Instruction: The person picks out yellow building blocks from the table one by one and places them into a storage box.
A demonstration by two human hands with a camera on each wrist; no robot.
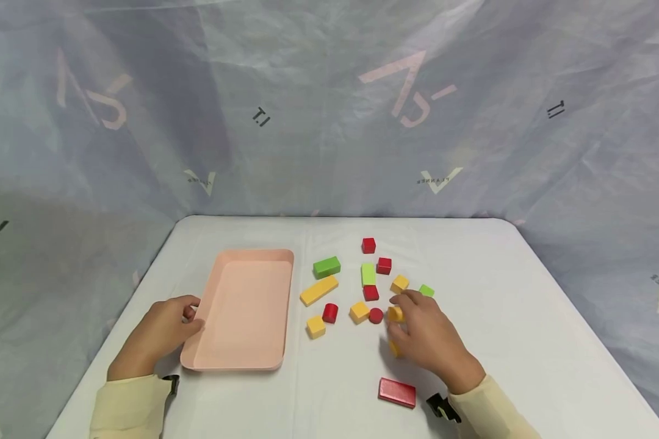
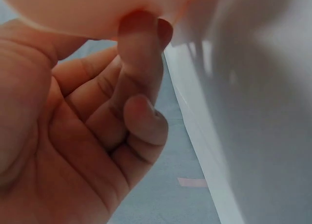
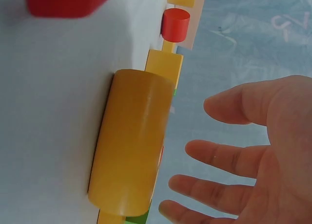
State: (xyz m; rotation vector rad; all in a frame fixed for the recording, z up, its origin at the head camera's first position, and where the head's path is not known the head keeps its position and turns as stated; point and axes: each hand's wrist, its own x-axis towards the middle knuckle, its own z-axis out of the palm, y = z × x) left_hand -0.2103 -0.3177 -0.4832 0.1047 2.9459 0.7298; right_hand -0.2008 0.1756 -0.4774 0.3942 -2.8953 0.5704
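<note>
My left hand [image 1: 156, 329] is at the left side of a shallow pink tray [image 1: 252, 308], its thumb and curled index finger pinching the rim. In the left wrist view, the tray's underside hides part of those fingertips. The right hand [image 1: 431, 338] hovers over the blocks with fingers apart and nothing between them. Below it lie yellow blocks [image 1: 395, 313], partly covered by the hand. One is a yellow cylinder [image 3: 130, 143], lying on its side close to the fingers in the right wrist view, not touched there. A red disc-ended block [image 1: 376, 315] lies just left of the right fingertips.
Several red, yellow and green blocks lie between tray and right hand, among them a green block [image 1: 327, 267] and a long yellow block [image 1: 319, 291]. A red rectangular block [image 1: 397, 392] lies near the front. Grey cloth [image 1: 318, 152] hangs behind the white table [image 1: 329, 402].
</note>
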